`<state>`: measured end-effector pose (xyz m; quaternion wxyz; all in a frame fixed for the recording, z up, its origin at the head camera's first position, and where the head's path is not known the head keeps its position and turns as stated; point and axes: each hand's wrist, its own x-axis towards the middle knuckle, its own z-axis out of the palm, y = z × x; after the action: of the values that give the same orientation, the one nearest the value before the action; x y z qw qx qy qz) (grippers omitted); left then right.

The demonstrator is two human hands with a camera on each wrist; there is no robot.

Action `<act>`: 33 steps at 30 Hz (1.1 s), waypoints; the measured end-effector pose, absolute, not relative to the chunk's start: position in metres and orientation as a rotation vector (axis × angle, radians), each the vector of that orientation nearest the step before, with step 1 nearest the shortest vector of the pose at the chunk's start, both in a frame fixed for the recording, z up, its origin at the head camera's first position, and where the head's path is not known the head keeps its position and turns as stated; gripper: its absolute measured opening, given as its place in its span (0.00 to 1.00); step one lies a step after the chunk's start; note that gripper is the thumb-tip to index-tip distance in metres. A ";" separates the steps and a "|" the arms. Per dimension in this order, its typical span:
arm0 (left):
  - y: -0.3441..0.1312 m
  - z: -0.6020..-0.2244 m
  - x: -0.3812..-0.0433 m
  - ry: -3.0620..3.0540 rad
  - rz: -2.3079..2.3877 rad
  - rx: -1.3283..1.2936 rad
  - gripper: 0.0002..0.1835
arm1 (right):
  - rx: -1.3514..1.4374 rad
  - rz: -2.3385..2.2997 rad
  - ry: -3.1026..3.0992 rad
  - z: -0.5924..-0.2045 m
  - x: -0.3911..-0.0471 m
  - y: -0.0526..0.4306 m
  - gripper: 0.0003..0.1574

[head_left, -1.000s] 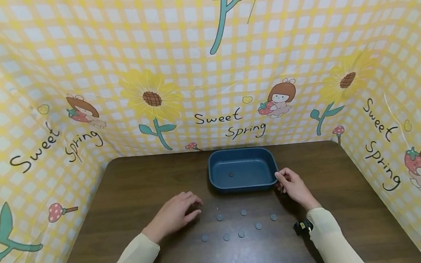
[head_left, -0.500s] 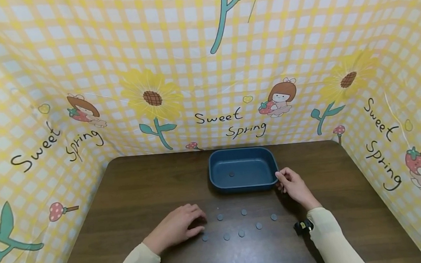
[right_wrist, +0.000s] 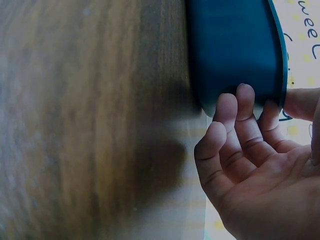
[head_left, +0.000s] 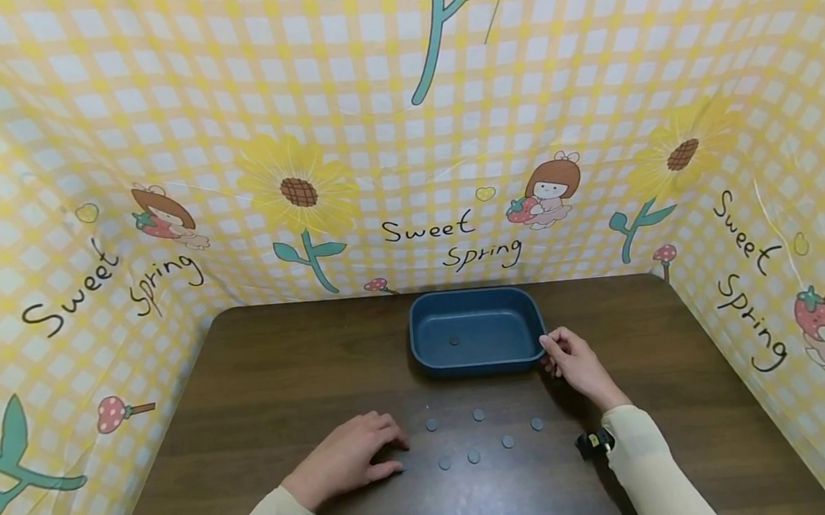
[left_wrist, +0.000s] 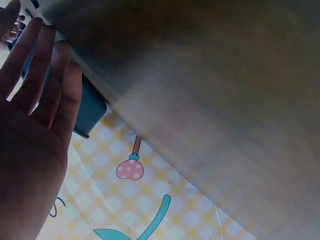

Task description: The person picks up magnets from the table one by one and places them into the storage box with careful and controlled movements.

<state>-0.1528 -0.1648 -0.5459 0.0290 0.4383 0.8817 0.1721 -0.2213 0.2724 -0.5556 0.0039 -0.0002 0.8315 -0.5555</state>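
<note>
With the six loose discs as the clock's centre and twelve pointing away from the person, the pale sleeves (head_left: 652, 465) reach in nearest, at eight and four o'clock, and a small black device (head_left: 594, 443) sits at the right cuff, near three. At nine o'clock the left hand (head_left: 349, 457) bends low over the tabletop (head_left: 303, 357), its grip released, thumb and forefinger parted; at the thumb tip seems to show the edge of another disc (head_left: 404, 463), mostly hidden. The step in hand looks to be picking up that disc, and the next move calls for bringing thumb and forefinger together on its thin edge without sliding it away. Just beyond lie the six loose grey discs (head_left: 473, 456), flat and apart from each other. At two o'clock the right hand (head_left: 577, 366) grasps the near right corner of the blue tray (head_left: 481, 362), thumb at the rim and fingers against the outer wall, probably steadying it. The tray rests at twelve, with one disc (head_left: 454, 340) lying inside, toward its seven o'clock. Farthest, the yellow checked cloth (head_left: 440, 149) rises behind the tabletop.
</note>
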 end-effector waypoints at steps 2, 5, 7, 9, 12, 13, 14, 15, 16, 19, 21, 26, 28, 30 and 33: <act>-0.165 -0.547 -0.152 2.725 0.529 1.359 0.12 | -0.008 -1.736 2.608 -0.556 -0.222 0.273 0.18; -0.164 -0.549 -0.153 2.727 0.517 1.362 0.11 | -0.010 -1.729 2.610 -0.556 -0.222 0.274 0.19; -0.164 -0.550 -0.153 2.730 0.504 1.369 0.11 | -0.009 -1.732 2.610 -0.556 -0.222 0.273 0.18; -0.164 -0.550 -0.153 2.731 0.494 1.371 0.11 | -0.015 -1.732 2.614 -0.556 -0.222 0.273 0.18; -0.163 -0.549 -0.152 2.730 0.482 1.373 0.10 | -0.014 -1.739 2.612 -0.556 -0.222 0.272 0.18; -0.163 -0.549 -0.151 2.731 0.480 1.374 0.10 | -0.014 -1.741 2.611 -0.556 -0.222 0.272 0.18; -0.163 -0.549 -0.151 2.730 0.481 1.373 0.10 | -0.015 -1.744 2.609 -0.556 -0.222 0.272 0.18; -0.163 -0.548 -0.151 2.730 0.482 1.374 0.10 | -0.020 -1.745 2.606 -0.556 -0.222 0.272 0.18; -0.163 -0.548 -0.151 2.730 0.478 1.376 0.10 | -0.022 -1.746 2.604 -0.556 -0.221 0.272 0.18; -0.164 -0.549 -0.151 2.730 0.467 1.382 0.09 | -0.023 -1.753 2.598 -0.555 -0.221 0.272 0.18; -0.164 -0.549 -0.151 2.729 0.459 1.390 0.09 | -0.025 -1.748 2.599 -0.554 -0.221 0.272 0.18; -0.164 -0.550 -0.151 2.726 0.460 1.396 0.09 | 0.000 -1.748 2.575 -0.549 -0.221 0.271 0.17; -0.164 -0.549 -0.150 2.727 0.462 1.396 0.09 | 0.002 -1.744 2.563 -0.547 -0.221 0.271 0.17; -0.164 -0.549 -0.150 2.728 0.463 1.398 0.09 | -0.001 -1.746 2.556 -0.547 -0.221 0.271 0.17; -0.164 -0.549 -0.150 2.729 0.462 1.397 0.09 | -0.001 -1.742 2.573 -0.548 -0.221 0.271 0.17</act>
<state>-0.1498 -0.1638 -0.5490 0.0205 0.4506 0.8800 0.1490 -0.2206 0.2705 -0.5482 0.0173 -0.0003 0.8280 -0.5605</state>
